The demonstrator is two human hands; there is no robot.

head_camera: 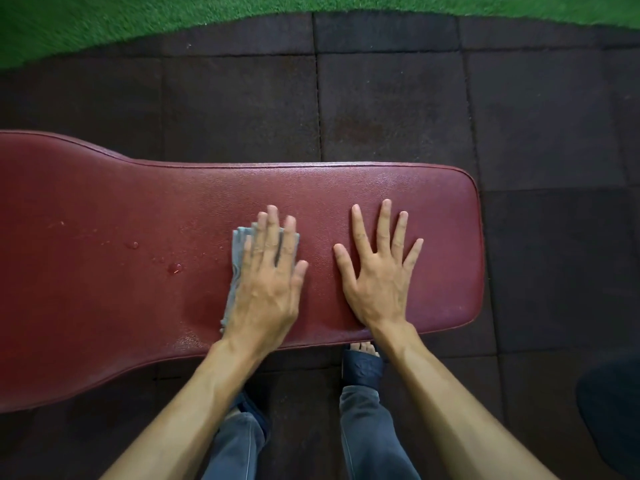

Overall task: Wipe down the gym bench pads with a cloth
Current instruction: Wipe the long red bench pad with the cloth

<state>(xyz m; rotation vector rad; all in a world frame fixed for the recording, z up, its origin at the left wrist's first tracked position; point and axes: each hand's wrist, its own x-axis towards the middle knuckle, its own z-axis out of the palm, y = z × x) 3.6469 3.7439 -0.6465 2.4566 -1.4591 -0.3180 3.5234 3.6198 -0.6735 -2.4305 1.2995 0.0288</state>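
Note:
A dark red bench pad (pixel 138 209) runs across the view, wide at the left and narrow at the right. My left hand (pixel 268 282) presses flat on a folded grey cloth (pixel 237 258) near the pad's middle, fingers straight; most of the cloth is hidden under the hand. Water drops (pixel 175 268) lie on the pad left of the cloth. My right hand (pixel 379 271) rests flat on the bare pad to the right, fingers spread, holding nothing.
Dark rubber floor tiles (pixel 398 98) surround the bench. Green turf (pixel 104 26) lies beyond them at the top. My feet in dark sandals (pixel 362 365) stand under the pad's near edge. A dark object (pixel 613 410) sits at the lower right.

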